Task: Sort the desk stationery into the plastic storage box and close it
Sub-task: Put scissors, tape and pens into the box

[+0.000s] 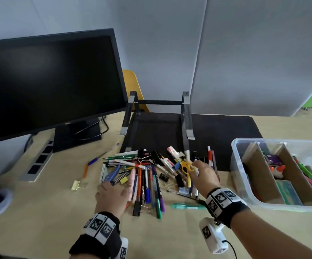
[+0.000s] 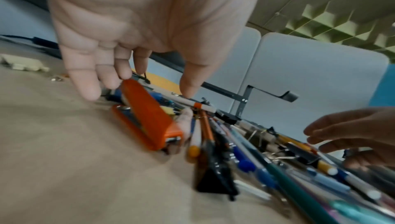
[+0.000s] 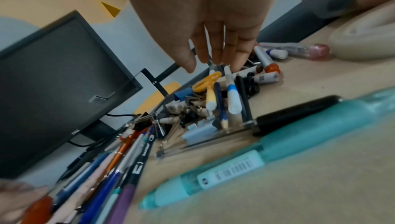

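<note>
A heap of pens, markers and binder clips (image 1: 149, 176) lies mid-desk. My left hand (image 1: 119, 182) hovers at its left edge, fingers straight and pointing down over an orange stapler (image 2: 149, 117); the thumb tip touches a white pen with an orange band (image 2: 193, 103). My right hand (image 1: 195, 168) reaches over the heap's right side, fingers straight and together just above yellow-handled scissors (image 3: 206, 82), holding nothing. A teal pen (image 1: 188, 206) lies alone near my right wrist. The clear plastic storage box (image 1: 244, 193) stands open at the right, with cardboard dividers and some stationery inside.
A black monitor (image 1: 48, 81) stands at the back left, with a power strip (image 1: 39, 161) below it. A metal laptop stand (image 1: 157, 116) sits on a black mat (image 1: 226, 128) behind the heap. A gold binder clip (image 1: 76, 184) lies left of the heap.
</note>
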Demonstrator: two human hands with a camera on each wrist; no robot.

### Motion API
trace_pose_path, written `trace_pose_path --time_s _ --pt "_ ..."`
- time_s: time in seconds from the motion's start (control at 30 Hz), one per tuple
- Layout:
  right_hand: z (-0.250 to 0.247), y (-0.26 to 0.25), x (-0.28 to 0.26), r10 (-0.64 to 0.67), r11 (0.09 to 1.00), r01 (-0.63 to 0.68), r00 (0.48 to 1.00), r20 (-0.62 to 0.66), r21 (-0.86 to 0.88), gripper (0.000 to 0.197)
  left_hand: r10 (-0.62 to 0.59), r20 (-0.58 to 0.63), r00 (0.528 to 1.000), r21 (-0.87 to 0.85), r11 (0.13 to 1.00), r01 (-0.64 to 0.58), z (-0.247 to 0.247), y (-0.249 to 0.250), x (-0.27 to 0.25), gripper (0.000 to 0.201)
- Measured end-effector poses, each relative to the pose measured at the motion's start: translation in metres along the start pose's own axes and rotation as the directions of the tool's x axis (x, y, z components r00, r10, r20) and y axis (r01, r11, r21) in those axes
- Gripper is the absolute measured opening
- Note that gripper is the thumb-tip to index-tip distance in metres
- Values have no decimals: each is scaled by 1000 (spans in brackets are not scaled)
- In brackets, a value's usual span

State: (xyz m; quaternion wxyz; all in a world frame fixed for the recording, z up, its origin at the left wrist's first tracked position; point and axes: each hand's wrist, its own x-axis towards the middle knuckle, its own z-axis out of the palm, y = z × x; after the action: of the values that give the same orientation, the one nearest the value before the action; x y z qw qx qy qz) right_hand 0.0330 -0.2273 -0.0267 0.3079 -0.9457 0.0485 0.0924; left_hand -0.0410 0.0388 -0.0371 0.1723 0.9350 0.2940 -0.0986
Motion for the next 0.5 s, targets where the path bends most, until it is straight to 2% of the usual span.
trace_pose_path --time_s 0.03,0.13,0.23,0.33,0.4,0.47,0.5 --pt "3 -2 4 6 1000 -6 1000 6 -8 34 -60 3 998 -41 997 60 -1 -3 4 61" --pt "8 -7 11 1 998 1 999 38 -61 40 -137 69 988 -82 986 142 4 -12 21 69" --pt "12 -12 17 -4 990 9 1000 30 -138 37 -163 165 973 -168 967 190 6 -13 34 57" --pt "12 -16 19 45 982 -38 998 37 -183 34 -142 211 967 -232 954 190 5 -14 41 35" --pt "13 -17 20 74 980 -66 997 37 -189 31 -122 207 971 -234 957 171 5 -16 44 30" --pt "12 -18 21 94 981 -86 995 36 -175 27 -97 213 972 -230 962 146 3 -20 41 36" --pt "11 -18 22 113 982 -105 993 40 -155 26 -94 230 969 -209 967 143 3 -22 39 46"
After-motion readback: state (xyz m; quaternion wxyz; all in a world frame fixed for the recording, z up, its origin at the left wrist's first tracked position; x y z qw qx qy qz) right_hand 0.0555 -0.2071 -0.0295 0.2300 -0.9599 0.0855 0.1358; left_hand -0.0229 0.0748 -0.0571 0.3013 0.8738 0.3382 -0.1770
